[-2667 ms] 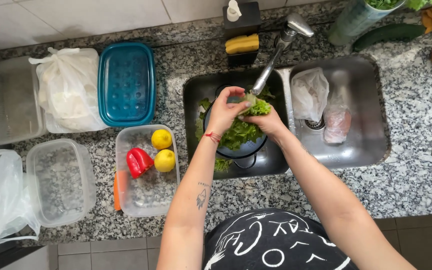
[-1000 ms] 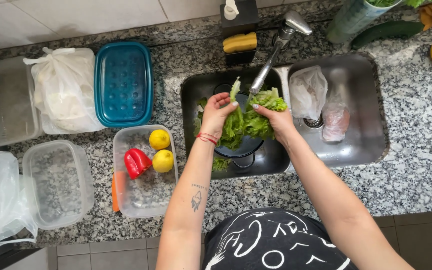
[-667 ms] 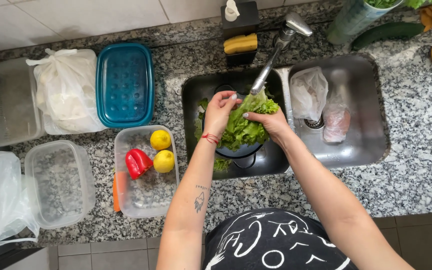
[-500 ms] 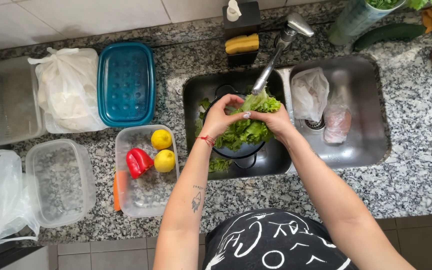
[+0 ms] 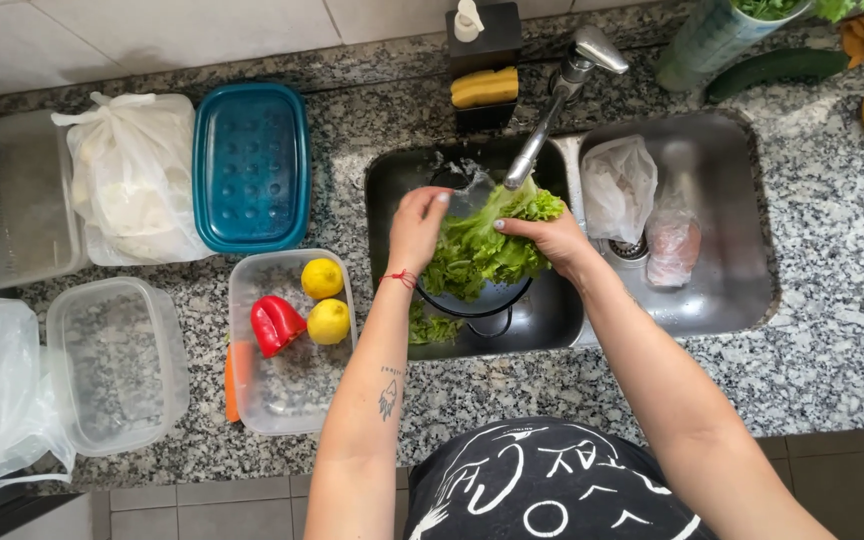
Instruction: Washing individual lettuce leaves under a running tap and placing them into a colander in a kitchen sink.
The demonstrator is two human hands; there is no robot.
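Over the left basin of a steel sink (image 5: 762, 300), a person is rinsing a bunch of lettuce (image 5: 482, 250) under the tap (image 5: 552, 110). Both hands are gripping the leaves, the left hand (image 5: 417, 225) curled around one side and the right hand (image 5: 552, 238) closed on the other, above a dark bowl (image 5: 482, 305). Rinsing appears to be under way; turning the leaves would call for a looser grip. Plastic bags (image 5: 642, 210) are lying in the right basin. On the granite worktop (image 5: 832, 230), a clear tub (image 5: 287, 390) is holding two lemons (image 5: 324, 300) and a red pepper (image 5: 274, 325), beside a blue lid (image 5: 250, 165). Nothing is blocking the hands.
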